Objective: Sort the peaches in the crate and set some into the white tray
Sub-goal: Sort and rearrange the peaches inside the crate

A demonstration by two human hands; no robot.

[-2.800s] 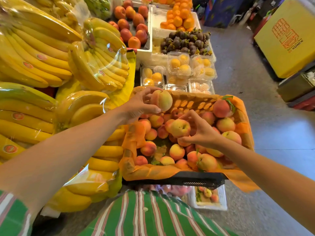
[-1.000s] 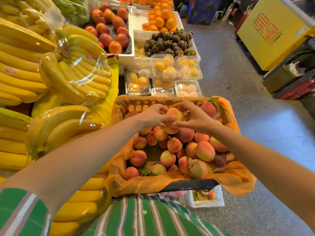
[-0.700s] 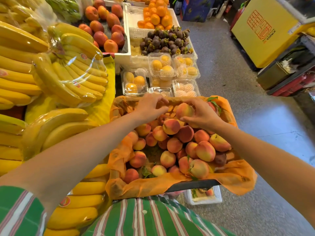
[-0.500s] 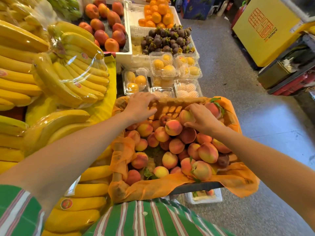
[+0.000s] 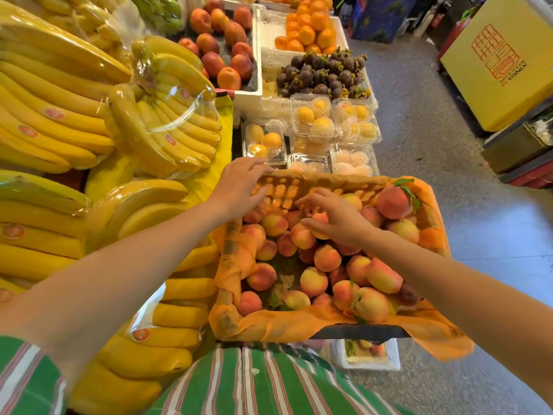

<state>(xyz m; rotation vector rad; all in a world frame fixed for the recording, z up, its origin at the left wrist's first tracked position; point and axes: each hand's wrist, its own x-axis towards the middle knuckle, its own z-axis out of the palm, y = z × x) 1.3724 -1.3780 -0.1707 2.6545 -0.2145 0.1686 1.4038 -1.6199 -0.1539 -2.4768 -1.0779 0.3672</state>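
Head view: a black plastic crate [image 5: 359, 335] lined with orange paper [image 5: 299, 322] sits in front of the person, heaped with yellow-red peaches [image 5: 326, 259]. The left hand [image 5: 239, 190] reaches to the crate's far left corner, fingers straight and flat against the papered rim, holding nothing. The right hand [image 5: 338, 223] is spread over the far middle of the heap, thumb and fingers either side of one peach [image 5: 320, 220]. I cannot tell whether it pinches the peach or only lies on it. The white foam tray [image 5: 371, 365] stands low on the grey floor [image 5: 449, 205], mostly hidden under the crate's near right edge, with a few peaches in it.

The heap rises toward the right wall, where a leafy peach [image 5: 392, 202] sits about level with the rim. Pulling fruit from beneath it could probably send it over onto the floor. Ripe fruit likely bruises under a hard squeeze or a drop into the tray. The crate's near side seems to hang out past the bench, so a heavy lean on the far rim might shift it.

Room is tight on the left, where bagged yellow bananas [image 5: 167, 130] crowd the crate, and clear plastic fruit boxes [image 5: 314, 121] stand just beyond the far rim. The right side is open floor, which looks the easier way down to the tray.
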